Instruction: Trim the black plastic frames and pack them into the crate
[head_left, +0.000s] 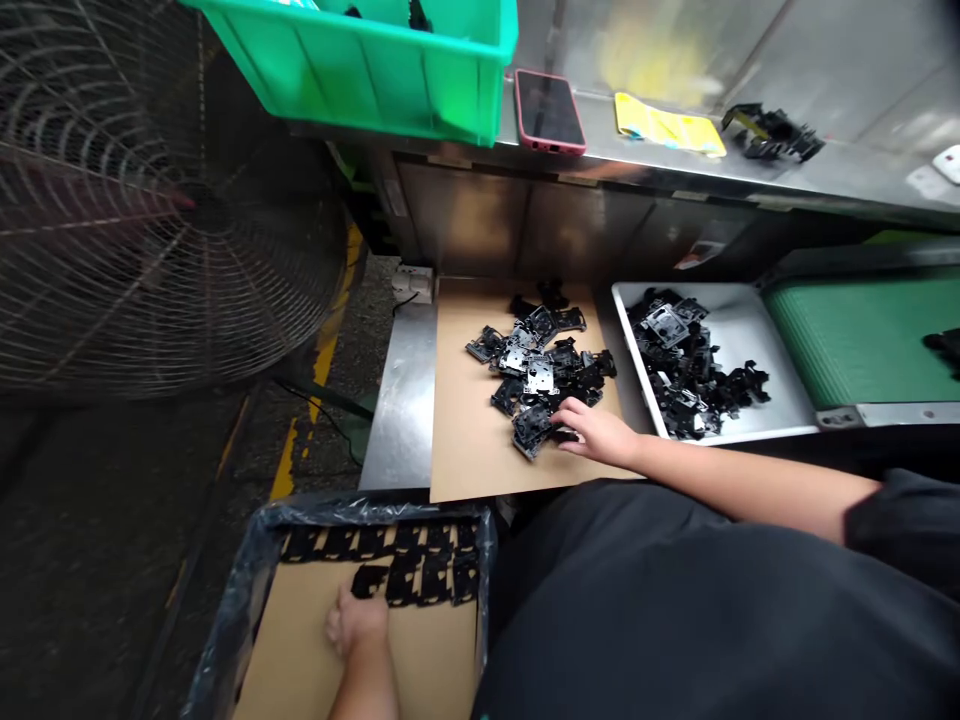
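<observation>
My left hand (358,618) is down in the lined box, its fingers closed at the near edge of a black plastic part (369,580). That part lies at the left end of the second row of similar flat black parts (420,578) on a cardboard sheet (300,625). Over the metal table, my right hand (596,432) pinches the edge of another black plastic part (532,428) at the front of a loose pile (540,372). The pile rests on a second cardboard sheet (469,440). My right fingertips are partly hidden by the parts.
A white tray (784,385) of black parts stands right of the pile, beside a green conveyor belt (870,330). On the shelf are a green bin (375,75), a phone (550,110) and a yellow packet (667,125). A large fan (180,200) stands at left.
</observation>
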